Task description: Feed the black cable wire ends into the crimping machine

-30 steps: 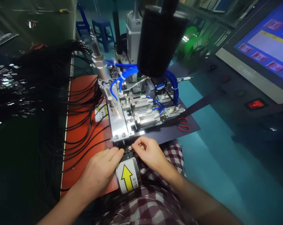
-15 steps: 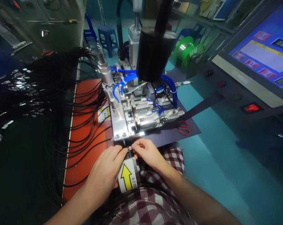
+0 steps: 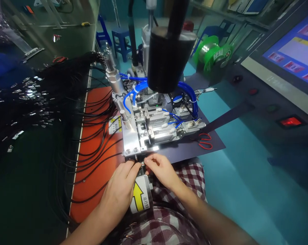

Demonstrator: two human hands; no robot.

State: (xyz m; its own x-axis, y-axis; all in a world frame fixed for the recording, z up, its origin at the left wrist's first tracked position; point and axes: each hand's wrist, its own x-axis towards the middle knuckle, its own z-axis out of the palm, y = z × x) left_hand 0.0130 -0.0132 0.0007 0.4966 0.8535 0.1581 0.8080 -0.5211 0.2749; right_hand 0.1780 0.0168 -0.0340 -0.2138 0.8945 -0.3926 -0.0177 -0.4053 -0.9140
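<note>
From where I stand there is one tangle of black cables (image 3: pixel 72 73) at the far left, with more loose leads than I can count running over one orange mat (image 3: pixel 88 189) towards the machine. One warning label (image 3: pixel 115 125) lies by one shiny metal plate (image 3: pixel 131 137), which has two bolts at its near edge. The left hand (image 3: pixel 119 187) has its fingers bent down at the machine's near end; whether they grip anything I cannot tell. One arrow label (image 3: pixel 141 197) is just on the near side of those fingers. The small wire ends (image 3: pixel 143 164) sit between the two hands, near the plate's near edge, partly hidden. The right hand (image 3: pixel 161 170) pinches them between thumb and forefinger. Above the machine hangs one black cylinder (image 3: pixel 167 63); to its right are one pair of red-handled scissors (image 3: pixel 205 143) on the dark board (image 3: pixel 187 149), one green spool (image 3: pixel 207 63) farther off, and one screen (image 3: pixel 294 51) over one lit red switch (image 3: pixel 291 121). Compared with a moment ago, the whole view has slid to the right and less of the screen shows. The left hand now hides more of the arrow's tip, while both hands stay at the same spot on the machine.
</note>
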